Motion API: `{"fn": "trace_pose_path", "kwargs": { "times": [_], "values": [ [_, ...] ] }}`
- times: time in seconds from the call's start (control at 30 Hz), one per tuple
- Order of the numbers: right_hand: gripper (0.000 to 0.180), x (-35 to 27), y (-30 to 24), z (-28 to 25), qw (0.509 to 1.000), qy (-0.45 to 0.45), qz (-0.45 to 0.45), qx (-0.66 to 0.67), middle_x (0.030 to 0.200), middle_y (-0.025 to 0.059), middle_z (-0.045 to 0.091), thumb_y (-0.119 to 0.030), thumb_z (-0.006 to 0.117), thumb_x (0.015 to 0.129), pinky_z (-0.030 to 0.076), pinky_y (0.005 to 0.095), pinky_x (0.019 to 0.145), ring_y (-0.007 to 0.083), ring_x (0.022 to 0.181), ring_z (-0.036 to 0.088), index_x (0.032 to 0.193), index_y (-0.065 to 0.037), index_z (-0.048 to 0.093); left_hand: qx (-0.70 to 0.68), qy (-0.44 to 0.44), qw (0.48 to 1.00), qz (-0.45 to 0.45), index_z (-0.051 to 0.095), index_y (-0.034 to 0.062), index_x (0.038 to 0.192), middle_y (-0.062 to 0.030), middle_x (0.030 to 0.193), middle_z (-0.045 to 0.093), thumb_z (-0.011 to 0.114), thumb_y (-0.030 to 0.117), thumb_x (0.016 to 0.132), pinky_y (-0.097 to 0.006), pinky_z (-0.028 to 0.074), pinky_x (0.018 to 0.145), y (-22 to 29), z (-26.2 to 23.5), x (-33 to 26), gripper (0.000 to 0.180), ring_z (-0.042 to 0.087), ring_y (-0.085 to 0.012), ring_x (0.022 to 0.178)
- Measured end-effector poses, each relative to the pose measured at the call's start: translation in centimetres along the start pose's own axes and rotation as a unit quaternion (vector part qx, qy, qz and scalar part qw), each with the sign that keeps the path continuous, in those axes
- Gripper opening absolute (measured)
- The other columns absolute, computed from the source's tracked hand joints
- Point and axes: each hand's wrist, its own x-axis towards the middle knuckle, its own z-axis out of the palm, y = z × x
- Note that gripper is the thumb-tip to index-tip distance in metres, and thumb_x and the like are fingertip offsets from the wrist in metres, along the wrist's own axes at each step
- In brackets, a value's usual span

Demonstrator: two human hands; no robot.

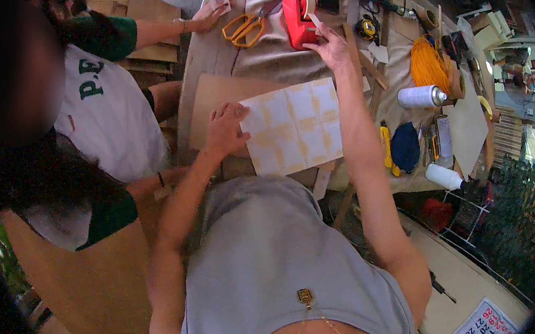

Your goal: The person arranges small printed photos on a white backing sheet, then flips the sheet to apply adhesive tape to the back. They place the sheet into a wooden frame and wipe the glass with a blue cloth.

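R hand up at far side of table, fingertips pinching free end of tape strip coming off red tape dispenser; thumb/forefinger pressed together on strip, other fingers loosely spread. L hand flat on left edge of white paper sheet, fingers spread, pressing down, not pinching. Sheet lying on brown cardboard mid-table, directly ahead of torso, w/ yellowish patches in grid pattern. Handling, as judgement: tape thin, light, floppy, sticky one side, prone to curling back on itself, so best held at very end w/ tension kept. Dispenser prob. heavy-based, likely stays put on a steady pull; cutter edge sharp, fingers off it. Sheet light, flexible, slides easily on cardboard, hence flat palm hold near edge; creases if gripped hard. Nearby: orange-handled scissors left of dispenser, orange cord coil, white spray can on its side, blue round object, white bottle at table edge. Another person's hand resting on a small card at far left, well apart.
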Motion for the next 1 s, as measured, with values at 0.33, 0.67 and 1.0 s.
{"fn": "trace_pose_path", "kwargs": {
  "times": [0.33,0.67,1.0],
  "values": [
    [0.021,0.0,1.5,-2.5,0.938,-0.013,-0.111,-0.327,0.086,0.0055,0.067,-0.017,0.069,0.085,0.053,0.0268,0.072,0.0135,0.076,0.064,0.094,0.002,0.067,0.002,0.037,0.999,0.032,0.058,0.0172,0.123,-0.0023,0.125,0.049,0.075,0.028,0.063,-0.049,0.033,0.102,-0.2,0.0,-0.1,0.063,0.041,-0.0272,0.124],
    [0.028,-3.8,0.9,-1.7,0.763,-0.001,-0.279,-0.583,0.092,0.0139,0.067,-0.030,0.069,0.081,0.050,0.0358,0.074,0.0274,0.083,0.065,0.087,-0.003,0.070,-0.019,0.046,0.998,0.032,0.059,0.0161,0.121,-0.0020,0.123,0.050,0.074,0.028,0.064,-0.047,0.033,0.103,-0.2,0.3,0.0,0.060,0.042,-0.0260,0.123],
    [0.021,-7.0,10.0,6.8,0.565,-0.377,-0.023,-0.734,0.096,0.0204,0.063,-0.018,0.058,0.088,0.047,0.0438,0.078,0.0389,0.089,0.060,0.101,-0.002,0.060,-0.005,0.076,0.996,0.040,0.056,0.0193,0.125,-0.0031,0.128,0.050,0.077,0.028,0.062,-0.048,0.035,0.103,-0.6,0.7,-0.5,0.068,0.042,-0.0285,0.124]
  ]
}}
